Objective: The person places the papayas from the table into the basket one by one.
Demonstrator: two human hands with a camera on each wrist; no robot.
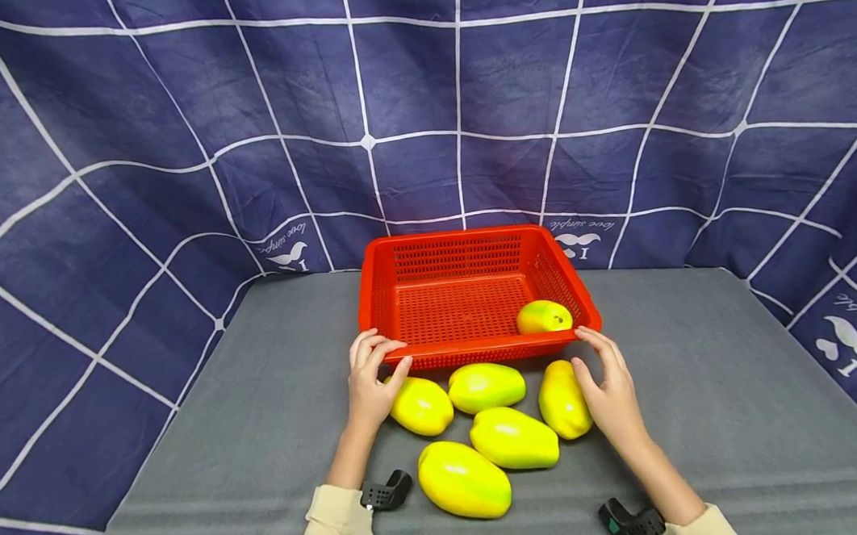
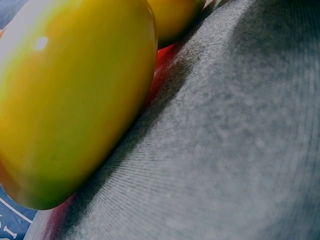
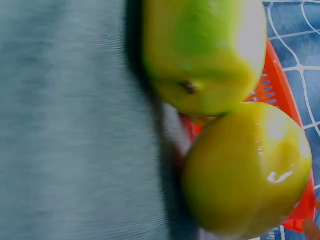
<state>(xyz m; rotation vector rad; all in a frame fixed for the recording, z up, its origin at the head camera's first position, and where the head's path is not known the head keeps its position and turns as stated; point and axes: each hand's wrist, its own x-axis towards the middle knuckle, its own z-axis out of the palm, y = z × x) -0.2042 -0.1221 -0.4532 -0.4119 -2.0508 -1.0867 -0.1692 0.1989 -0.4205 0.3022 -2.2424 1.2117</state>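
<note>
Red, perforated plastic forms the rectangular basket (image 1: 476, 349), standing on a grey, fabric-covered surface (image 1: 261, 405) before a dark blue cloth with white lines (image 1: 411, 82). The left hand (image 1: 372, 383) holds the near rim at its left corner, fingers slightly parted and curved over the edge, thumb lower and apart. The right hand (image 1: 613, 391) holds the right corner likewise, fingers close together and bent at the rim, thumb separated below. One glossy, oval, yellow-green fruit (image 1: 543, 316) lies inside, near the right corner. Five similar yellow-green oval fruits (image 1: 513, 438) lie in front, between the forearms; whether either thumb touches the fruit beside it cannot be told.
</note>
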